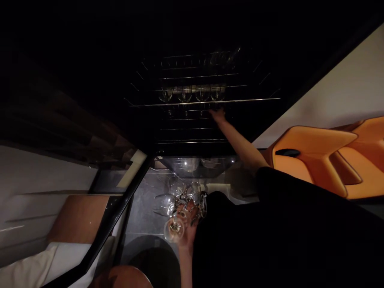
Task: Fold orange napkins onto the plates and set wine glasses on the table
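Several clear wine glasses (175, 229) are bunched in my left hand (188, 224), low in front of my body. Their stems run between my closed fingers and the bowls and feet spread outward. My right arm reaches forward into a dark cabinet. There my right hand (219, 115) is at the rightmost wine glass (217, 94) of a row on a wire rack, with its fingers around where the stem would be. Dim light hides the exact grip. Other wine glasses (184, 95) stand in the row to its left.
A thin metal rail (246, 100) runs across the rack front. Faint glassware (222, 59) shows on a higher rack. An open door's dark frame (120, 214) slants at the left. Orange chairs (312, 156) stand at the right, a round brown seat (127, 277) at the bottom. Grey tile floor (139, 214) lies below.
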{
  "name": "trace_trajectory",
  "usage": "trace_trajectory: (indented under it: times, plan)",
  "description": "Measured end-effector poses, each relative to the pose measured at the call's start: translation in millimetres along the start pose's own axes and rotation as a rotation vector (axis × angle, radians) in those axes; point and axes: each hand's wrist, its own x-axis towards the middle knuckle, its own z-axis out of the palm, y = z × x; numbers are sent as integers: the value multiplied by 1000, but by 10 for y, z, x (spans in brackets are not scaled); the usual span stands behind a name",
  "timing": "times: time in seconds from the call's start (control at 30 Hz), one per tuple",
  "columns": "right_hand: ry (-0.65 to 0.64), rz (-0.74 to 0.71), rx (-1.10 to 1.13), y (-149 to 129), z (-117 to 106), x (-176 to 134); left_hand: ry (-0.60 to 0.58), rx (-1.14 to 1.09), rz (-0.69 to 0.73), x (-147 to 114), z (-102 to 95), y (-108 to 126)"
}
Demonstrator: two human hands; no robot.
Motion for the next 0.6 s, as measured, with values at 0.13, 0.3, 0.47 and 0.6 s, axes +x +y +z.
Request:
trace_trajectory:
  times: [0.13, 0.3, 0.47, 0.6]
  plan:
    - [149, 71, 100, 204, -3, 676, -115, -64, 18, -76, -7, 3]
    - [80, 27, -5, 392, -248, 494, -103, -134, 96, -199, 205, 45]
    - [-120, 74, -65, 356, -862, -338, -75, -154, 160, -256, 337, 108]
    - [-559, 115, -29, 230, -1052, -1370, -73, -122, 154, -261, 312, 142]
